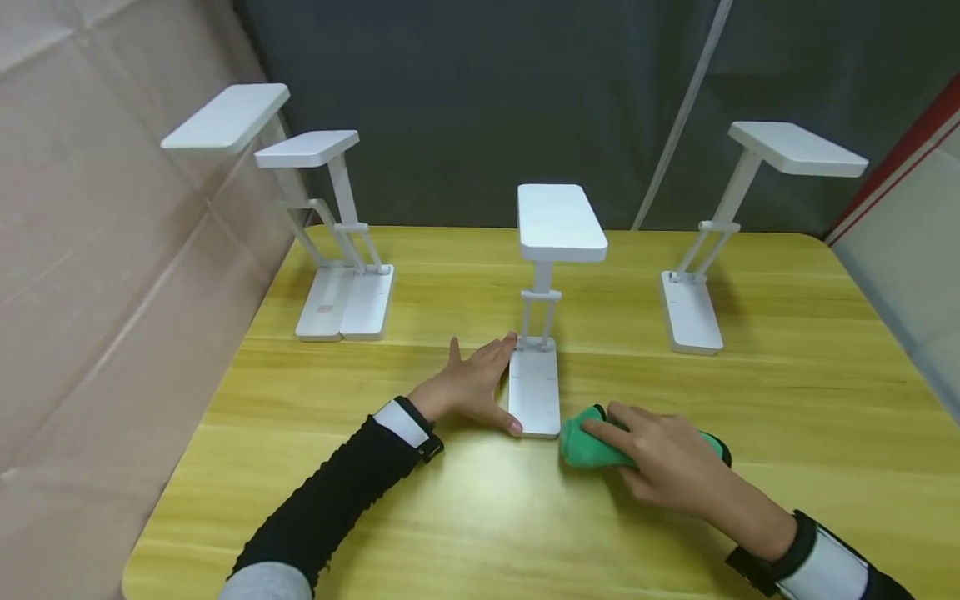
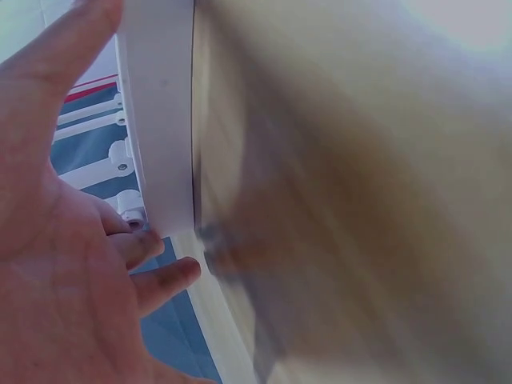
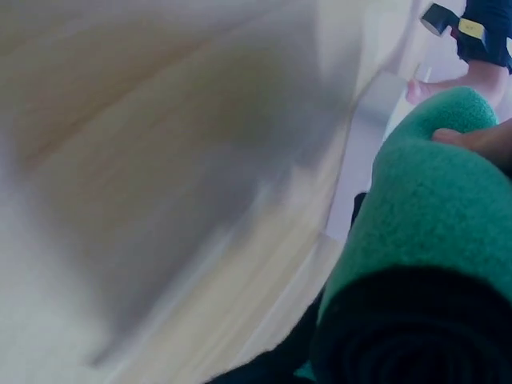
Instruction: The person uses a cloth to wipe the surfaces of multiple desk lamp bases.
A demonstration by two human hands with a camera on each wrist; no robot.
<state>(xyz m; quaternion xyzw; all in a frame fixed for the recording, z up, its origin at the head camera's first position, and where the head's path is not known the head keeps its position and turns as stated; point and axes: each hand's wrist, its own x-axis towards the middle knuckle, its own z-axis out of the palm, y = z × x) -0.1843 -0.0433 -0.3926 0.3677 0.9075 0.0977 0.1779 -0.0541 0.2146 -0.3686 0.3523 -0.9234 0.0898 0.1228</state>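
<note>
A white folding desk lamp [image 1: 534, 387] stands upright mid-table, its flat head [image 1: 561, 223] raised on a hinged arm. Along the left edge of its base lies my left hand [image 1: 474, 385], fingers spread, with the thumb at the near corner and fingertips by the hinge. In the left wrist view, the base's side [image 2: 164, 120] runs right beside this hand [image 2: 72, 272]. My right hand [image 1: 667, 454] grips a green cloth [image 1: 588, 442] with black edging, just right of the base's near end. The right wrist view shows the cloth [image 3: 424, 200] rolled up, with a finger pressing on it.
Two more white lamps stand side by side at the back left, bases [image 1: 366, 304] together and heads [image 1: 228, 117] raised. Another lamp [image 1: 692, 312] is at the back right. A wooden table [image 1: 450, 542] bears them all. A dark curtain [image 1: 450, 108] hangs behind.
</note>
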